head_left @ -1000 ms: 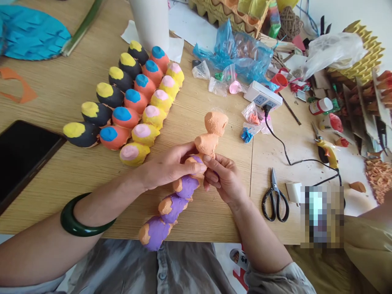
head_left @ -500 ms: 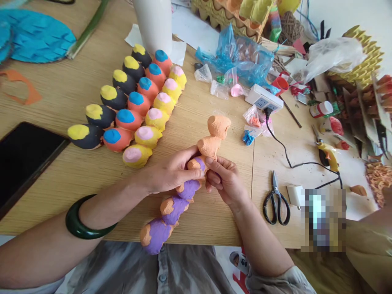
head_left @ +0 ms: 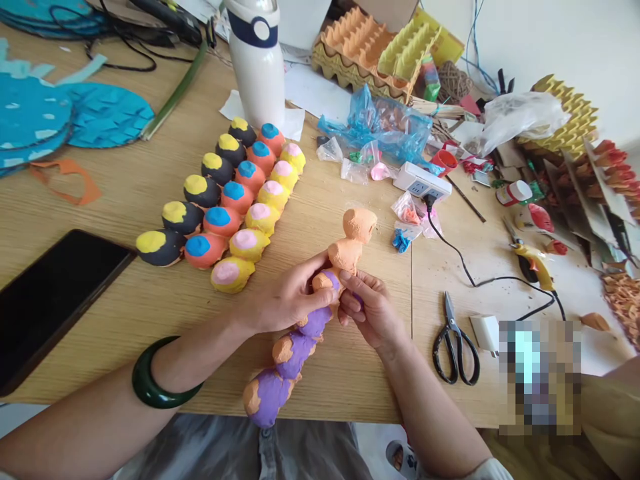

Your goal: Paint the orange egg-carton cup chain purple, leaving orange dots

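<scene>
A strip of orange egg-carton cups [head_left: 346,255] slants upward, its lower cups partly coated in purple clay [head_left: 295,355] and its two top cups bare. My left hand [head_left: 287,293] is closed around the middle of the strip, the thumb lying across a cup. My right hand [head_left: 370,303] is closed at the strip's right side. Its thumb presses near the edge of a partly purple cup, and a bit of purple clay shows between its fingers. To the left lie coated strips: black with yellow [head_left: 200,190], orange-red with blue [head_left: 220,223] and yellow with pink [head_left: 263,217].
Scissors [head_left: 454,343] and a white charger [head_left: 485,335] lie to the right. A power strip [head_left: 423,181], blue plastic bag [head_left: 380,127] and egg trays [head_left: 370,53] are farther back. A phone [head_left: 60,300] lies left, a white bottle [head_left: 257,73] behind. Another person's sleeve [head_left: 605,407] is at right.
The view has tilted upward, showing more of the table's back. Both hands keep their hold on the strip; purple clay now shows in the right fingers.
</scene>
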`<state>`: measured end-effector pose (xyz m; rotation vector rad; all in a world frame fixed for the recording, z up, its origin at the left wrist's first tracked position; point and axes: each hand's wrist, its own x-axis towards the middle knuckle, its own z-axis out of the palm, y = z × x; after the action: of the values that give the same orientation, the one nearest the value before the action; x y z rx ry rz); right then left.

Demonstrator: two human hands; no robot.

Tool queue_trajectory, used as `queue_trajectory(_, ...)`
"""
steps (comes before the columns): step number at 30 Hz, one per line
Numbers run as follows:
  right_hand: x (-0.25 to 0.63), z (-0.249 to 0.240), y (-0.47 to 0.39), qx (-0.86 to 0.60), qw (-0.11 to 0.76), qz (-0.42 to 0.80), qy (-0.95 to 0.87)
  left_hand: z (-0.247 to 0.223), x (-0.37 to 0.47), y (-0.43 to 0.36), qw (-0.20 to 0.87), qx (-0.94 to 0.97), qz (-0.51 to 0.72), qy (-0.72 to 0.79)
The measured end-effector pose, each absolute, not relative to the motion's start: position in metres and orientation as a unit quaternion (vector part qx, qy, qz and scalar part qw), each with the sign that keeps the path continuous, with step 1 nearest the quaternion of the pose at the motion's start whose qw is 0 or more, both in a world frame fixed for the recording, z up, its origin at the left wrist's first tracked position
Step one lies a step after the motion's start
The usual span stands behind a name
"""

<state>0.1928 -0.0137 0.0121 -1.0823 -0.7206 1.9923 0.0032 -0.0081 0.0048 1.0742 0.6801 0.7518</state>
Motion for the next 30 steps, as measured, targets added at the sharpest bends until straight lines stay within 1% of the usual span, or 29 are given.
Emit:
queue_trajectory(4,0.195,0.012,-0.013,-0.43,0.377,0.769,-0.287,-0.001,-0.001,-0.01,0.714,0.528,0.324,0.325)
queue_trajectory(7,0.195,0.014,-0.013,-0.43,0.381,0.762,-0.299,-0.002,-0.002,-0.01,0.711,0.525,0.332,0.328)
queue_trajectory(11,0.193,0.017,-0.016,-0.43,0.397,0.748,-0.311,0.004,0.003,-0.01,0.758,0.462,0.363,0.281)
queue_trajectory(13,0.192,0.017,-0.019,-0.428,0.404,0.742,-0.321,0.009,0.007,-0.011,0.783,0.422,0.358,0.284)
queue_trajectory(16,0.19,0.016,-0.021,-0.421,0.406,0.739,-0.335,0.015,0.01,-0.012,0.771,0.406,0.384,0.306)
queue_trajectory(20,0.189,0.016,-0.022,-0.416,0.409,0.741,-0.333,0.016,0.011,-0.014,0.765,0.403,0.389,0.32)
queue_trajectory(27,0.188,0.012,-0.022,-0.417,0.409,0.749,-0.314,0.015,0.014,-0.014,0.787,0.312,0.42,0.327)
queue_trajectory(30,0.187,0.013,-0.021,-0.417,0.409,0.751,-0.309,0.013,0.012,-0.011,0.804,0.288,0.418,0.308)
